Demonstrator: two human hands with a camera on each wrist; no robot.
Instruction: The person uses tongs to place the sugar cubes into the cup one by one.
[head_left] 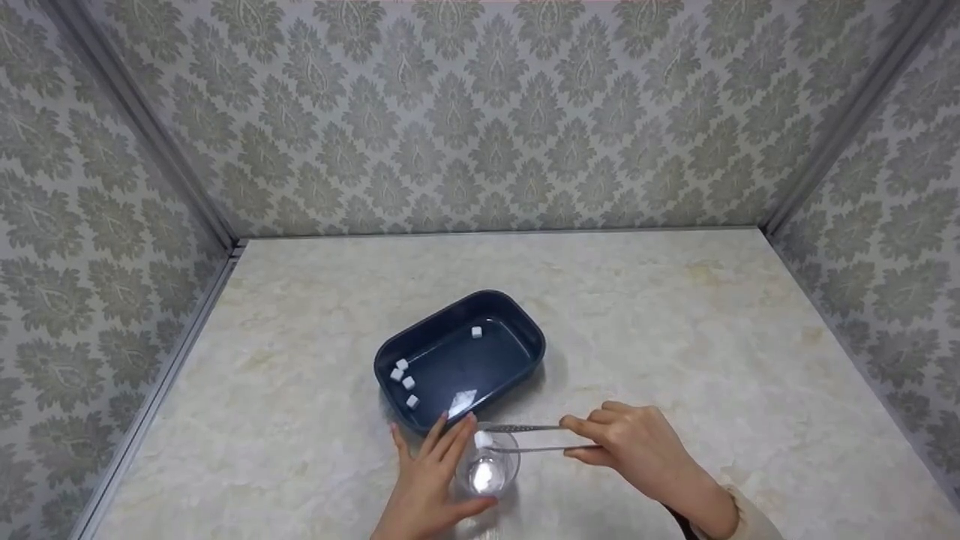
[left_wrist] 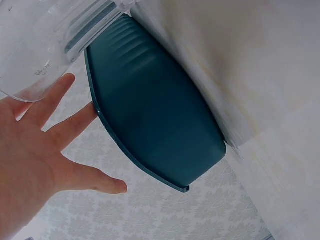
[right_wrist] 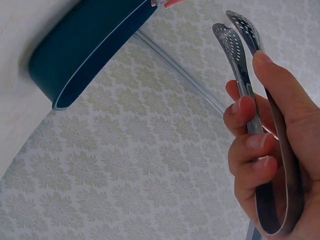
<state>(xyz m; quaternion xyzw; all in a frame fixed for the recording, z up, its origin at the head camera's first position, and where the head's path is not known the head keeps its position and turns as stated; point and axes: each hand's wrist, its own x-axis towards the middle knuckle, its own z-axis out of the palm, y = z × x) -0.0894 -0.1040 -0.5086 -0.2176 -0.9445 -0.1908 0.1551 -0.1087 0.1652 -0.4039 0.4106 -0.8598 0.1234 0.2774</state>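
A clear cup (head_left: 504, 480) stands at the near edge of the dark blue basin (head_left: 469, 367). My left hand (head_left: 426, 480) is spread around the cup's left side, thumb in front and index finger behind; in the left wrist view its fingers (left_wrist: 75, 125) are straight, one at the basin's rim. My right hand (head_left: 637, 450) grips metal tongs (head_left: 529, 428) with perforated tips, reaching over the cup from the right. A white cube (head_left: 484, 439) shows at the tongs' tips, over or inside the cup. In the right wrist view the tips stand slightly apart, no cube visible between them.
Several white cubes (head_left: 408, 382) lie near the left end inside the basin, and a single cube (head_left: 477, 332) lies toward its far right. The pale marbled table (head_left: 315, 315) is bordered by patterned walls (head_left: 495, 112) at the back and both sides.
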